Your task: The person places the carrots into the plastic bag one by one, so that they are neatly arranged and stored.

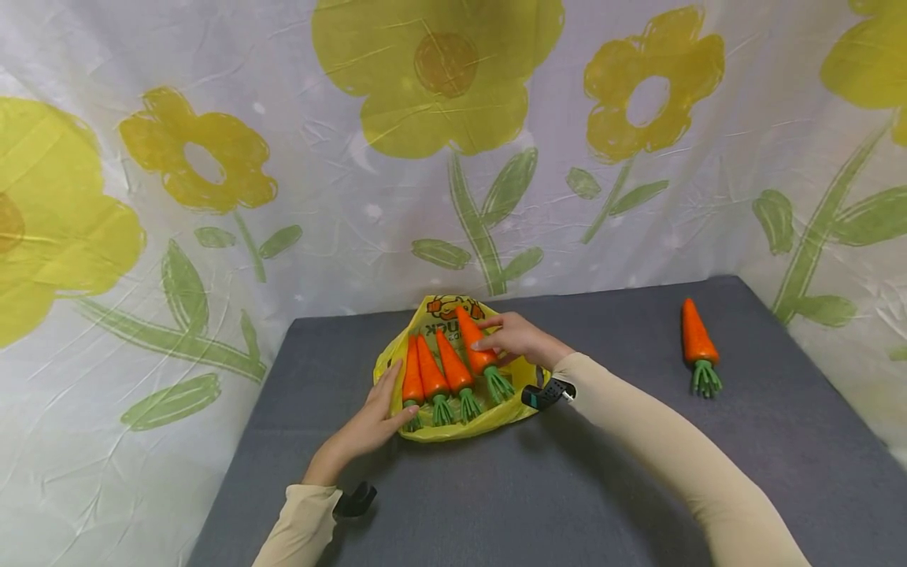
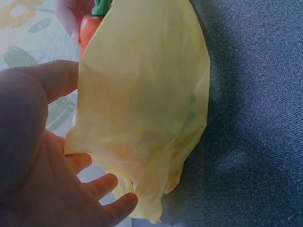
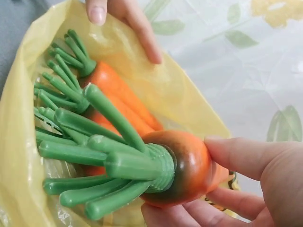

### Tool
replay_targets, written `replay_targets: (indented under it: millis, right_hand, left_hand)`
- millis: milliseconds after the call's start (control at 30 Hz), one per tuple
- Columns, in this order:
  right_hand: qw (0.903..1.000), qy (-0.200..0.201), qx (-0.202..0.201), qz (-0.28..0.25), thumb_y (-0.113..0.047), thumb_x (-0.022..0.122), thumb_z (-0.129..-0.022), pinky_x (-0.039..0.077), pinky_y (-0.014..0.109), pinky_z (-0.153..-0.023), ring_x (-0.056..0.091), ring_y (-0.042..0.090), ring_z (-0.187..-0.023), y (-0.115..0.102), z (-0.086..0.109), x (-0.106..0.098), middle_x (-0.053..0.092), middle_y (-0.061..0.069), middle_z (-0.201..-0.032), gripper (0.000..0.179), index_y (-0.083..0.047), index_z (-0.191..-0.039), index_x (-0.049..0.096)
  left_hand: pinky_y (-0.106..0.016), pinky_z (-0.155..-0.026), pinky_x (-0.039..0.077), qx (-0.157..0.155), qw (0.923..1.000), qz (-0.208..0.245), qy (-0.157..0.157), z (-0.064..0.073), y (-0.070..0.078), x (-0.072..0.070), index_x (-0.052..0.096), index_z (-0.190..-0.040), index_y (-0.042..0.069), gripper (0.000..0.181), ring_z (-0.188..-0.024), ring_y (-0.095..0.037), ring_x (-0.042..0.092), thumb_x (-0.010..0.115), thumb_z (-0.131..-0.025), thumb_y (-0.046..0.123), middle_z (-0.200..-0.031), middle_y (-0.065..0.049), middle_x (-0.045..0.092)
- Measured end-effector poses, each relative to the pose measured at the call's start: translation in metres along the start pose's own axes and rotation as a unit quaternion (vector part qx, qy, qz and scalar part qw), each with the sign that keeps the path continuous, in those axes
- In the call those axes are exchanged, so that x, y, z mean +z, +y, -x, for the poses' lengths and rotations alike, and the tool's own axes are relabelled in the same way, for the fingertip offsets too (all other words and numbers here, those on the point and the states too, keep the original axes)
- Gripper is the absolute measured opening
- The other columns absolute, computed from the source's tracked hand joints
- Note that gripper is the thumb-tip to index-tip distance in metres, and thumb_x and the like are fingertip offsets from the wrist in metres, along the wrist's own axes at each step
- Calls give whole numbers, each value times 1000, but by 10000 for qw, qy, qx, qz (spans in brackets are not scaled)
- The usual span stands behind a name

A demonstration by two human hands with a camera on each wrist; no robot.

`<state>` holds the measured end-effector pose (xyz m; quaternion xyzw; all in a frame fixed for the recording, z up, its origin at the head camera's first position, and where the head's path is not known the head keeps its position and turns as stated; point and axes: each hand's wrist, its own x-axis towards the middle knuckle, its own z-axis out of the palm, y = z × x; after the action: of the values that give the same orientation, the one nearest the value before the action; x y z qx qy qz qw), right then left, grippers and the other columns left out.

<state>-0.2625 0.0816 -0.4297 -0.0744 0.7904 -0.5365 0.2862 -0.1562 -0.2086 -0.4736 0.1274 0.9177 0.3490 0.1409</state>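
A yellow plastic bag (image 1: 489,421) lies with its mouth open on the dark table. Three orange toy carrots with green tops lie side by side in it, among them one middle carrot (image 1: 430,366). My right hand (image 1: 520,337) grips another carrot (image 1: 469,335) by its thick end, thumb on one side and fingers on the other, over the bag's right part. At the bag's left rim my left hand (image 1: 368,413) holds the plastic, with the thumb reaching over the edge. Seen from the left wrist, the bag's wall (image 2: 142,85) hides most of the contents.
One more carrot (image 1: 697,342) lies apart on the right side of the table (image 1: 616,480), its green top toward me. Behind the table hangs a white cloth (image 1: 340,197) printed with yellow flowers. Black wrist bands (image 1: 546,394) sit on both wrists.
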Motion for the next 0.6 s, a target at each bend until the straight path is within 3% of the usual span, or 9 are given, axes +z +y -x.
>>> replay_targets:
  millis: [200,433,600]
  right_hand:
    - [10000,-42,-50,73,-20,70,-92,59,46,-86,57,18,-74,3,-5,2,59,10,-106,61,-8,-147,46]
    - [9999,-13,10,109,-18,69,-92,58,47,-87,57,18,-74,6,-11,8,59,6,-91,61,-5,-147,45]
    - [9997,68,137,165,-17,70,-91,59,46,-85,60,18,-76,8,-15,12,63,9,-95,61,-5,-146,47]
  left_hand:
    - [-69,-118,8,-7,10000,25,20,0,-1,0,-8,-160,17,90,-153,-45,-4,55,-101,40,-167,-19,-6]
    - [-70,-118,8,-18,10000,55,8,0,-2,1,-9,-160,18,89,-153,-45,-4,54,-101,42,-167,-19,-7]
    - [-70,-118,8,12,10000,54,22,0,-1,1,-8,-160,17,89,-153,-45,-4,55,-101,37,-167,-19,-6]
